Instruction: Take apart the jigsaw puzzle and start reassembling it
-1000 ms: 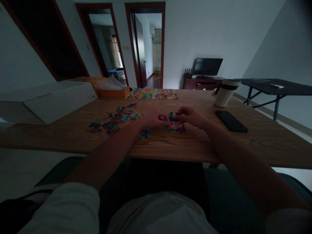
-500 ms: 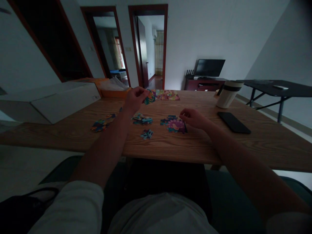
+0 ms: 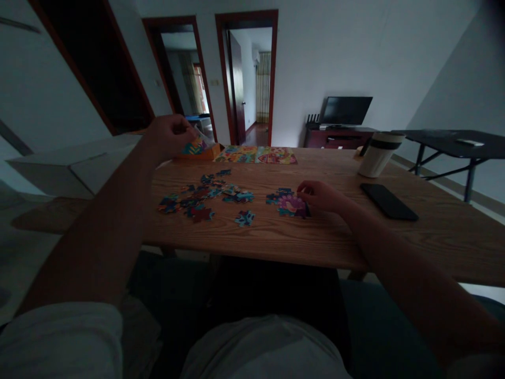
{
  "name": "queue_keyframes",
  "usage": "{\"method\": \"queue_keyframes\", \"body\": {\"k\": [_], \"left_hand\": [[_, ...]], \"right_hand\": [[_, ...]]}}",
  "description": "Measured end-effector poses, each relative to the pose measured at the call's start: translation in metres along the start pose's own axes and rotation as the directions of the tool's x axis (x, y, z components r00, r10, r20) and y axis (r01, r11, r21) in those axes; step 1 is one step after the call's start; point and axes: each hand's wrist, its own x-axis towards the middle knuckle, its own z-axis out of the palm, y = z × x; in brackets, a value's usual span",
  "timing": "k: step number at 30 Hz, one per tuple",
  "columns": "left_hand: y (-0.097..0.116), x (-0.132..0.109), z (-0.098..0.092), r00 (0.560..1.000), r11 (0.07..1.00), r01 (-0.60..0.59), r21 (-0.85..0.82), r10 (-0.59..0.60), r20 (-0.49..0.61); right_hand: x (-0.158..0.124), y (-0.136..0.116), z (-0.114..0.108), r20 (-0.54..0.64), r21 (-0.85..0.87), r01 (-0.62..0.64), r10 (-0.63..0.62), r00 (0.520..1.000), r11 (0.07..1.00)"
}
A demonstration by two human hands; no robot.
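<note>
Puzzle pieces (image 3: 197, 197) lay loose in a scattered heap on the wooden worktop (image 3: 276, 247), left of centre, with one lone piece (image 3: 244, 218) sitting a little nearer me. My right hand (image 3: 321, 196) rested curled against a small joined patch of puzzle (image 3: 291, 206) showing a purple and pink figure; I cannot tell whether it was gripping anything there. My left hand (image 3: 168, 138) was raised high toward the far left, clenched on a bright piece (image 3: 194, 147) pinched in its fingers, above an orange box (image 3: 201, 153). Only that one small patch was joined, while most of the pieces lay apart. Two colourful picture cards (image 3: 256, 155) lay along the far edge of the worktop, with a black phone (image 3: 389, 201) and a white cup (image 3: 377, 154) off to my right.
</note>
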Motion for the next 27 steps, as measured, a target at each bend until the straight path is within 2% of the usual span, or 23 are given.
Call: {"method": "queue_keyframes", "body": {"k": [6, 12, 16, 18, 23, 27], "left_hand": [[-0.020, -0.014, -0.006, 0.979, 0.962, 0.205, -0.183, -0.199, 0.054], [-0.025, -0.020, 0.007, 0.938, 0.799, 0.345, -0.492, -0.311, 0.153], [-0.040, -0.028, 0.027, 0.888, 0.812, 0.450, -0.371, -0.363, 0.282], [-0.050, -0.030, 0.034, 0.874, 0.820, 0.471, -0.326, -0.381, 0.303], [-0.065, -0.027, 0.029, 0.914, 0.822, 0.400, -0.406, -0.323, 0.247], [-0.067, -0.027, 0.016, 0.924, 0.863, 0.372, -0.343, -0.309, 0.224]], "right_hand": [[-0.001, 0.000, 0.000, 0.023, 0.027, -0.037, 0.036, 0.999, 0.999], [-0.001, -0.002, 0.000, 0.031, 0.006, -0.016, 0.016, 0.999, 1.000], [-0.001, -0.004, -0.001, 0.034, 0.019, -0.018, 0.018, 0.999, 1.000], [-0.002, -0.005, -0.001, 0.033, 0.017, -0.008, 0.008, 0.999, 1.000], [-0.002, -0.004, -0.001, 0.044, -0.003, 0.013, -0.012, 0.999, 1.000], [-0.002, -0.001, 0.000, 0.051, -0.010, 0.007, -0.006, 0.999, 1.000]]}}
